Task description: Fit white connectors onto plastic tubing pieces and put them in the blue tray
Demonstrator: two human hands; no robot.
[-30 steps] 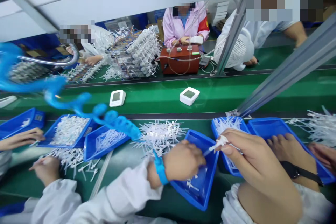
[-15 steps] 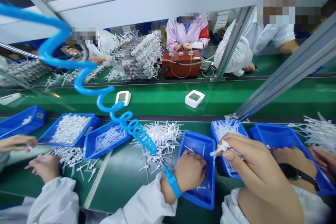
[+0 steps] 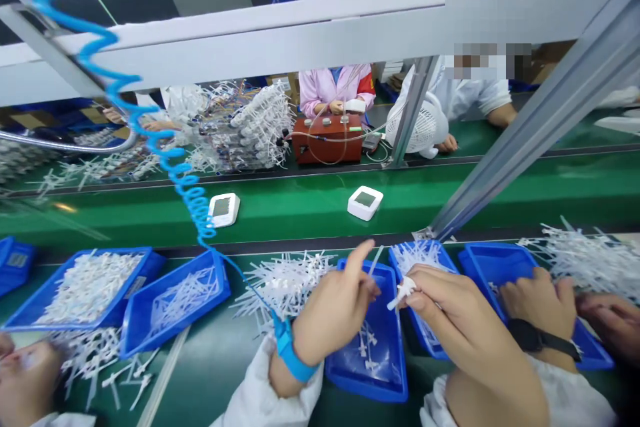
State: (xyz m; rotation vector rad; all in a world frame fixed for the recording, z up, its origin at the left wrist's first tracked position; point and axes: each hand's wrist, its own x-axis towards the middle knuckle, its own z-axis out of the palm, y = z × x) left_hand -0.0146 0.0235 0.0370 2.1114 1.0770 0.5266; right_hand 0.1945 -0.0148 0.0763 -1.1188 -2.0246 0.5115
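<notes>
Left fingers (image 3: 369,288) pinch a slim translucent tube (image 3: 376,259) — right fingers (image 3: 426,307) closed on a knobbly white fitting (image 3: 405,287) (plastic-looking).

left hand (image 3: 331,312), finger raised, right hand (image 3: 463,315) pinching

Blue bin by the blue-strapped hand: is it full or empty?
Neither: a few white pieces lie in the blue bin; bare bottom shows.

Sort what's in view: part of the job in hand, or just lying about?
Job, it seems:
white fitting, in the right hand
translucent tube, in the left hand
blue tray below

Apparently just about:
white fan
two white screened devices
</notes>
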